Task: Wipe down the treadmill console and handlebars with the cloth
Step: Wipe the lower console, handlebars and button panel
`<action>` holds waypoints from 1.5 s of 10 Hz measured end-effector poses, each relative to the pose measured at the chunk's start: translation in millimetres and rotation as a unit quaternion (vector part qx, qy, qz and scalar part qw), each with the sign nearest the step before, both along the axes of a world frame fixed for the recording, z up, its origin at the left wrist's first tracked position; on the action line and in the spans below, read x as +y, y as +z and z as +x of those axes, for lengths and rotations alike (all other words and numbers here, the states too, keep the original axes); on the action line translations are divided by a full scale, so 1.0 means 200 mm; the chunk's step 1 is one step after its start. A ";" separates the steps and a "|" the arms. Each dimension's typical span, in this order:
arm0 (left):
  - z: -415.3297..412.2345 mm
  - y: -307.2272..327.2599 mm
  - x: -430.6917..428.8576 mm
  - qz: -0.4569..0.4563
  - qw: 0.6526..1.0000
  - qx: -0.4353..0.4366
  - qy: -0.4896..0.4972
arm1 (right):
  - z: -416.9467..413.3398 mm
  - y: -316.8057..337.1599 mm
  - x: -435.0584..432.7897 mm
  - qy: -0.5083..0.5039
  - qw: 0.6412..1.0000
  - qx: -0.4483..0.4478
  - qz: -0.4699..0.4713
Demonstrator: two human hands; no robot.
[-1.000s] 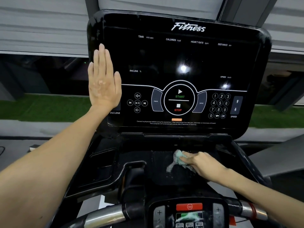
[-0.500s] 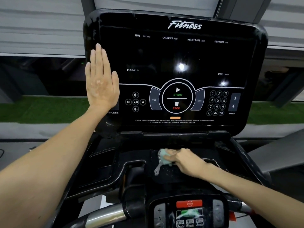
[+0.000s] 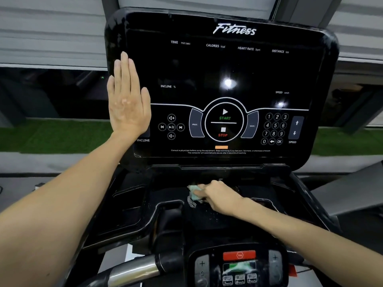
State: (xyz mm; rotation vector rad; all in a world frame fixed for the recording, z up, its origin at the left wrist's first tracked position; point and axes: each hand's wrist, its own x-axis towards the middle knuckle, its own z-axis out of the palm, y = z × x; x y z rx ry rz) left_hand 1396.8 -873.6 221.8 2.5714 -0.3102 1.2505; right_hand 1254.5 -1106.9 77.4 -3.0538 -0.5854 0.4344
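Below the upright console, on the dark lower tray, I find the cloth bunched under my right hand. The fingers curl over it and press it to the surface, which I judge to be mid-wipe. My left hand lies flat on the console's left edge, fingers straight and together, gripping nothing (most likely bracing the panel while I lean in). The cloth is wadded, not spread. Its long axis runs from the far side toward me, pale green bulk at the far end and a grey ragged tail pointing near-left. The handlebar sits well apart; whether it has been wiped, I cannot tell.
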 end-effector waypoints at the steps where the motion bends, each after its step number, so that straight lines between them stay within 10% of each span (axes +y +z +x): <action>1: 0.00 0.00 0.00 -0.003 1.000 0.001 -0.006 | -0.07 0.05 -0.04 0.052 0.996 0.046 0.058; 4: 0.00 0.00 0.01 -0.002 1.000 0.005 -0.003 | -0.23 0.16 -0.39 0.085 0.974 0.157 0.137; 7: 0.00 0.00 0.00 0.000 1.000 0.005 -0.006 | -0.20 0.09 -0.39 0.006 0.997 0.027 0.078; 10: -0.01 0.01 0.01 -0.018 0.999 0.027 -0.033 | -0.14 0.17 -0.23 -0.060 0.966 0.035 0.251; 13: -0.42 0.16 -0.22 -0.157 0.940 0.053 -0.299 | -0.26 0.65 -0.26 -0.221 0.792 0.046 0.568; 15: -0.76 0.20 -0.48 -0.161 0.830 0.320 -0.428 | -0.28 0.90 -0.22 -0.252 0.664 0.041 0.703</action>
